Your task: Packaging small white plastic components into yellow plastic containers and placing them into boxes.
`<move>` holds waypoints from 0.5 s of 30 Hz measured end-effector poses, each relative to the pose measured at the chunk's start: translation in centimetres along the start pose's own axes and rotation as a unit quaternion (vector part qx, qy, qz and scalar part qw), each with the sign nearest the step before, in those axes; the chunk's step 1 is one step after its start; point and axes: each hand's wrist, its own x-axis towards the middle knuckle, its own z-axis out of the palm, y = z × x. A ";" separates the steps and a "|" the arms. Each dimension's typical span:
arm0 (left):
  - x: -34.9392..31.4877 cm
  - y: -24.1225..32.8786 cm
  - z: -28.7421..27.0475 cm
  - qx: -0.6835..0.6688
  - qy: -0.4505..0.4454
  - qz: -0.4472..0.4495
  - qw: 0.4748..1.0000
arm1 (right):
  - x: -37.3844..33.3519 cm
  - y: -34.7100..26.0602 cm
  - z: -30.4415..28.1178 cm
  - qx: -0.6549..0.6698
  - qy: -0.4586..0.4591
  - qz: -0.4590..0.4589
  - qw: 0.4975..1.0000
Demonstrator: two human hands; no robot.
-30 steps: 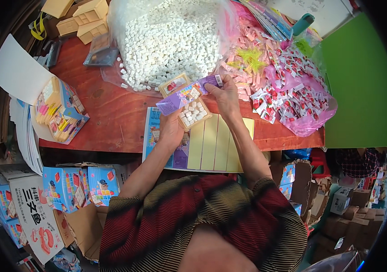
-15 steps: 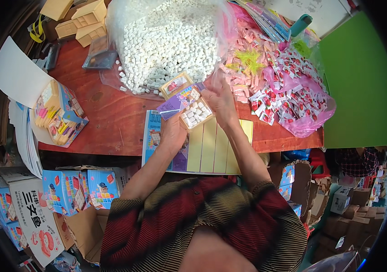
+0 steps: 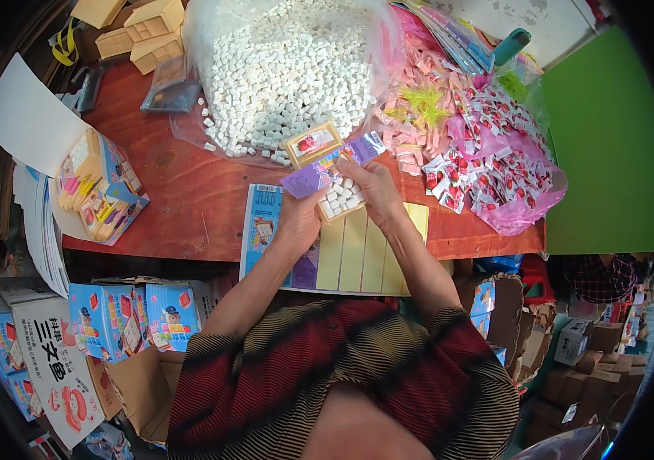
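Observation:
Both my hands grip a tan plastic tray over the table's front part. White cubes (image 3: 341, 198) fill its near compartment. In its far one lies a small packet with a strawberry picture (image 3: 315, 141). A purple printed card (image 3: 315, 172) lies slantwise across the tray's middle. My left hand (image 3: 301, 221) is closed on the tray's near left side. My right hand (image 3: 376, 189) holds the right side, its thumb lying over the card. The fingers under the tray are hidden. Beneath the hands, a flat printed sheet (image 3: 369, 261) with blue, purple and yellow parts lies at the table edge.
Behind the hands lies a big clear bag of white cubes (image 3: 288, 77). To its right are pink sticks (image 3: 411, 138) and a pink bag of strawberry packets (image 3: 495, 180). An open printed box (image 3: 104, 188) stands left; tan trays (image 3: 154, 38) are stacked far left. Cartons (image 3: 59, 360) stand below.
The purple card has shifted right and now lies across the tray between its two compartments. My right hand has moved nearer the cubes, with its thumb on the card.

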 end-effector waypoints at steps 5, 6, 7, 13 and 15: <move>-0.3 0.4 -0.3 0.017 -0.103 -0.031 0.994 | -0.3 0.7 0.0 -0.001 0.026 -0.029 0.999; -0.3 0.4 -0.3 0.017 -0.102 -0.030 0.994 | -0.5 0.7 0.1 0.008 0.030 -0.029 0.999; -0.1 0.5 -0.3 0.003 -0.071 -0.046 0.996 | -0.7 0.8 0.2 0.017 0.034 -0.030 0.999; -0.5 0.4 0.6 0.344 0.108 0.190 0.913 | -1.2 1.3 0.4 0.077 0.055 -0.104 0.990; -0.6 0.6 0.8 0.523 0.201 0.354 0.749 | -1.4 1.3 0.6 0.079 0.059 -0.108 0.989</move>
